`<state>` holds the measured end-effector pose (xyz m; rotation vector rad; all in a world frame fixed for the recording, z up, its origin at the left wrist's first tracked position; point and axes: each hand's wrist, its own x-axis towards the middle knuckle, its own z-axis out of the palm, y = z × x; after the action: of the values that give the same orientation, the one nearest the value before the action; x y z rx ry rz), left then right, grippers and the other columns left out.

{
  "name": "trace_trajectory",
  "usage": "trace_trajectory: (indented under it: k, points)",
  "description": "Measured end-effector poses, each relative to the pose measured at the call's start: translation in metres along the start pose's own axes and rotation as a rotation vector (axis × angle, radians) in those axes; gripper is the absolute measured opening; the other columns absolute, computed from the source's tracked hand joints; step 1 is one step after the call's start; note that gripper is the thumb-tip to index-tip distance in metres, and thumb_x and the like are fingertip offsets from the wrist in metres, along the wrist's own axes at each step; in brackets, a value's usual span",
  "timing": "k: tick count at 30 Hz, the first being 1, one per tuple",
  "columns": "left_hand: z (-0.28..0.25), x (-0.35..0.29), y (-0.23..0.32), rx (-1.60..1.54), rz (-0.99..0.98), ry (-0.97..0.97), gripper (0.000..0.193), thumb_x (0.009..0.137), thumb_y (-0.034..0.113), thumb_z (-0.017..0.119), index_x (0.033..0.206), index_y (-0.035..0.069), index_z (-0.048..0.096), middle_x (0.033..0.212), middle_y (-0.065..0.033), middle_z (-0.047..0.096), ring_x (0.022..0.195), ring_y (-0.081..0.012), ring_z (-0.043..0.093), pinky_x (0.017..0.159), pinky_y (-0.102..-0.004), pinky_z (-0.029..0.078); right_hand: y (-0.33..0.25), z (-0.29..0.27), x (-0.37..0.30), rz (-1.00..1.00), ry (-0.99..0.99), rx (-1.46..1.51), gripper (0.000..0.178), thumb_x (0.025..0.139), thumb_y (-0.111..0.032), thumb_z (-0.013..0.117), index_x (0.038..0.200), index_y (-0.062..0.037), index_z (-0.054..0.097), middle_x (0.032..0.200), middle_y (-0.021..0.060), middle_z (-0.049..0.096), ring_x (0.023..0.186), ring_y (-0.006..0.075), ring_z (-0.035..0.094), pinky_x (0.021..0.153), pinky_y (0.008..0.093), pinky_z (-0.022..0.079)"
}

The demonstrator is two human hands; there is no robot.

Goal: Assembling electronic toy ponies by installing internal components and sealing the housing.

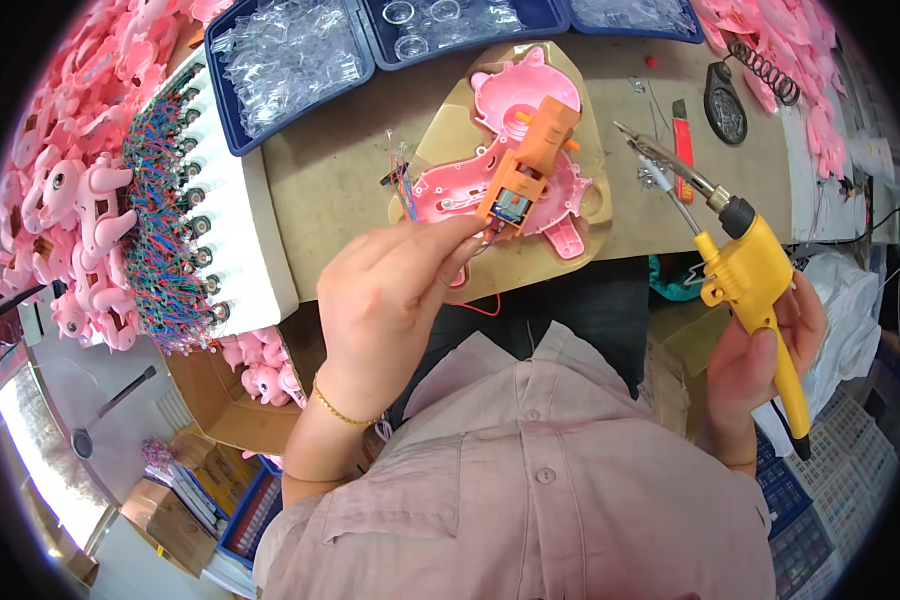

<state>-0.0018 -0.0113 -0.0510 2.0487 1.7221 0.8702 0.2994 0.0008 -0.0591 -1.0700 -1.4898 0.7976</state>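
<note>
My left hand [390,270] is closed in a pinch at the lower end of an orange plastic motor housing [543,140], where thin wires come out; the exact spot under the fingertips is partly hidden. The housing lies tilted over an open pink toy-body shell [465,180], which rests on a tan holder [585,225]. My right hand [770,350] grips a yellow soldering gun [755,275] by its handle. Its metal tip points up and left, to the right of the shell and apart from it. A red wire hangs below the shell.
Blue trays [368,60] of clear plastic parts line the far edge. At left, a white rack [245,250] holds bundles of coloured wires [160,200] beside heaped pink toy bodies [80,200]. A red utility knife [682,150] and a black oval stand [725,105] with a coil lie at right.
</note>
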Motion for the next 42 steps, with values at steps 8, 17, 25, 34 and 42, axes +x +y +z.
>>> trace_trajectory:
  k: [8,17,25,34,42]
  points:
    - [0.008,0.0,0.021,-0.079,-0.061,0.003,0.019,0.078,-0.002,0.065,0.096,0.0,0.065,0.072,-0.0083,0.06,0.066,-0.0193,0.055,0.061,-0.029,0.043,0.001,0.005,-0.002,0.069,0.024,0.0,0.059,0.086,-0.033,0.06,0.129,0.0016,0.037,0.122,0.0202,0.051,0.112,0.0297,0.054,0.089,0.0401,0.049]
    - [0.008,-0.004,0.016,-0.353,-0.294,-0.035,0.016,0.078,0.004,0.067,0.093,0.004,0.066,0.077,-0.0065,0.064,0.069,-0.0196,0.06,0.065,-0.0291,0.046,-0.004,-0.001,-0.017,0.079,-0.024,-0.055,0.062,0.085,-0.035,0.062,0.128,0.0015,0.037,0.124,0.0203,0.05,0.114,0.0308,0.052,0.091,0.041,0.048]
    - [0.01,-0.006,0.022,-0.377,-0.272,0.071,0.023,0.076,0.004,0.07,0.098,0.005,0.067,0.08,-0.006,0.066,0.069,-0.0174,0.062,0.062,-0.027,0.048,0.002,0.013,-0.005,-0.014,0.12,-0.05,0.064,0.088,-0.038,0.06,0.132,0.0012,0.034,0.12,0.0203,0.052,0.098,0.0272,0.06,0.076,0.035,0.053]
    - [0.026,0.006,0.007,-0.015,0.515,0.122,0.03,0.067,0.01,0.077,0.09,0.005,0.059,0.079,-0.0072,0.067,0.061,-0.0145,0.062,0.053,-0.0245,0.048,-0.008,0.072,-0.001,0.045,-0.341,0.152,0.024,0.092,-0.002,0.05,0.115,-0.0044,0.042,0.095,0.021,0.062,0.06,0.0119,0.053,0.055,0.0225,0.047]
    - [0.024,0.012,0.002,-0.169,0.663,0.097,0.033,0.063,0.008,0.076,0.055,0.006,0.044,0.087,-0.0133,0.068,0.066,-0.0208,0.065,0.054,-0.0293,0.052,-0.017,0.086,0.004,0.078,-0.487,0.177,0.04,0.08,0.012,0.06,0.109,-0.0077,0.04,0.099,0.0152,0.06,0.069,0.0066,0.049,0.062,0.0191,0.041]
